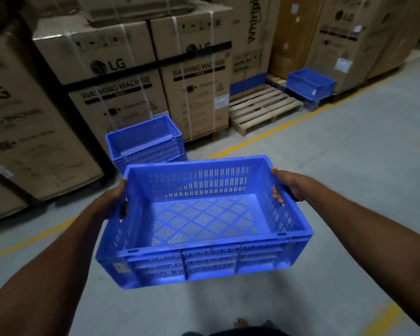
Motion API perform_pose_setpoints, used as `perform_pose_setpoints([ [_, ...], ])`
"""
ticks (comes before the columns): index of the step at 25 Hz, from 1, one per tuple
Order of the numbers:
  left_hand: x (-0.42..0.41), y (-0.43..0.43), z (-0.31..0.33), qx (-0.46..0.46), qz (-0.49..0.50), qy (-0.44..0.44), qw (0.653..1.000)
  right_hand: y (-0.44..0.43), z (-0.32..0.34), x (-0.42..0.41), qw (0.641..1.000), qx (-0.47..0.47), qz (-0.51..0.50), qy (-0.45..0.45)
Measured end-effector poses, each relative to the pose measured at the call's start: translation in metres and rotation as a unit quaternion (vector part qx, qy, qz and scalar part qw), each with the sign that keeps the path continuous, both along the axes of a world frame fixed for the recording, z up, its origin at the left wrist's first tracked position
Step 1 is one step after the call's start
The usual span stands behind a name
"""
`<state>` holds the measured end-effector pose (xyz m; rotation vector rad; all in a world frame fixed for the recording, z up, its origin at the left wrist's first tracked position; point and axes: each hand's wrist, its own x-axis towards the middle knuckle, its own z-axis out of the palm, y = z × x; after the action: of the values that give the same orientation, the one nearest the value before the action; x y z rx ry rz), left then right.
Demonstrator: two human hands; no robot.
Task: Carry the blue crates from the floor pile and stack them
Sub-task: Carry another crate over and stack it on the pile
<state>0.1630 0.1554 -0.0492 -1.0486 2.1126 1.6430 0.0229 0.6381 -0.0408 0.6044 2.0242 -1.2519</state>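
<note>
I hold an empty blue slotted crate point(204, 221) in front of me, above the grey floor. My left hand point(118, 200) grips its left handle slot and my right hand point(285, 185) grips its right one, fingers through the openings. Just beyond it, a short stack of blue crates point(143, 141) stands on the floor against the cardboard boxes. Another blue crate stack point(309, 84) sits farther off at the right end of a wooden pallet.
Tall LG washing-machine cartons point(121, 76) line the left and back. A bare wooden pallet point(260, 105) lies at the back centre. A yellow floor line point(277, 128) runs diagonally in front of them. Grey concrete floor point(361, 166) stretches to the right.
</note>
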Motion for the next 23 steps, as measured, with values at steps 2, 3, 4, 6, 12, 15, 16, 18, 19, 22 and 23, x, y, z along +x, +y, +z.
perform_pose_setpoints([
  [2,-0.009,-0.022,0.006,0.01,0.018,-0.012,1.0,-0.03,0.004,-0.038,0.999,0.02,0.036,-0.006],
  [3,-0.014,-0.035,0.007,0.016,0.025,-0.017,0.999,-0.046,0.006,-0.056,0.998,0.026,0.052,-0.012],
  [4,-0.021,-0.047,0.008,0.021,0.03,-0.026,0.999,-0.062,0.007,-0.073,0.997,0.032,0.061,-0.018],
  [6,-0.037,-0.076,0.003,0.025,0.043,-0.046,0.998,-0.1,0.007,-0.105,0.996,0.041,0.072,-0.029],
  [12,-0.097,-0.179,-0.018,0.02,0.053,-0.031,0.998,-0.221,-0.008,-0.186,0.993,0.028,0.117,0.009],
  [15,-0.129,-0.228,-0.018,-0.006,0.067,-0.005,0.998,-0.276,-0.005,-0.22,0.99,0.001,0.123,0.062],
  [16,-0.14,-0.244,-0.019,-0.025,0.073,0.005,0.997,-0.293,-0.004,-0.231,0.99,-0.007,0.119,0.077],
  [18,-0.163,-0.275,-0.024,-0.082,0.08,0.013,0.993,-0.323,-0.003,-0.256,0.99,-0.006,0.1,0.101],
  [19,-0.174,-0.291,-0.031,-0.106,0.084,0.013,0.991,-0.337,-0.004,-0.269,0.989,0.003,0.091,0.114],
  [22,-0.208,-0.347,-0.065,-0.155,0.106,0.026,0.982,-0.38,-0.012,-0.314,0.984,0.028,0.086,0.155],
  [23,-0.22,-0.36,-0.074,-0.162,0.112,0.021,0.98,-0.394,-0.015,-0.33,0.983,0.031,0.086,0.162],
])
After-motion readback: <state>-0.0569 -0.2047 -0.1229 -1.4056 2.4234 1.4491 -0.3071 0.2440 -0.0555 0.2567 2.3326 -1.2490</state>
